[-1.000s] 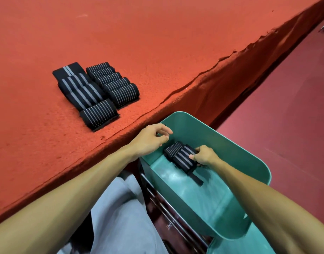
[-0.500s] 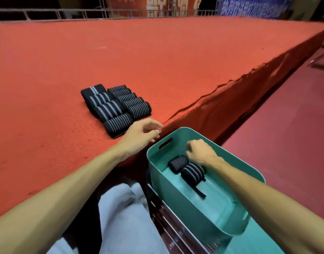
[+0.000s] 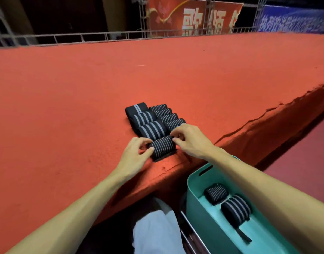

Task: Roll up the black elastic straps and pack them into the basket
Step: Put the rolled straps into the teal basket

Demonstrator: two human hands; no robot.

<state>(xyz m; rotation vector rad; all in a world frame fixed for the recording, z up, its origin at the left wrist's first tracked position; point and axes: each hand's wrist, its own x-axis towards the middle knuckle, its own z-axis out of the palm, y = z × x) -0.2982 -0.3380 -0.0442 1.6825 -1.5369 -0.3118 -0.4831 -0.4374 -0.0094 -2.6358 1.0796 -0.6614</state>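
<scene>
The left hand point(image 3: 133, 153) and the right hand point(image 3: 192, 142) met at the nearest roll point(image 3: 164, 146) of black striped elastic, which lay on the red carpeted stage point(image 3: 84, 88) close to its front edge; the left fingers point(image 3: 142, 142) curled and pinched the roll's left end; the right fingers point(image 3: 176, 133) curled against its right end, so both hands gripped it; just behind it the other rolled straps point(image 3: 152, 120) sat in two touching rows on the carpet; below the stage edge, to the right, the teal basket point(image 3: 196, 198) held two rolls side by side, a narrow-striped roll point(image 3: 215, 193) nearer the handle slot and a broad-striped roll point(image 3: 236, 209) whose loose tail point(image 3: 244, 235) trailed along the basket floor.
</scene>
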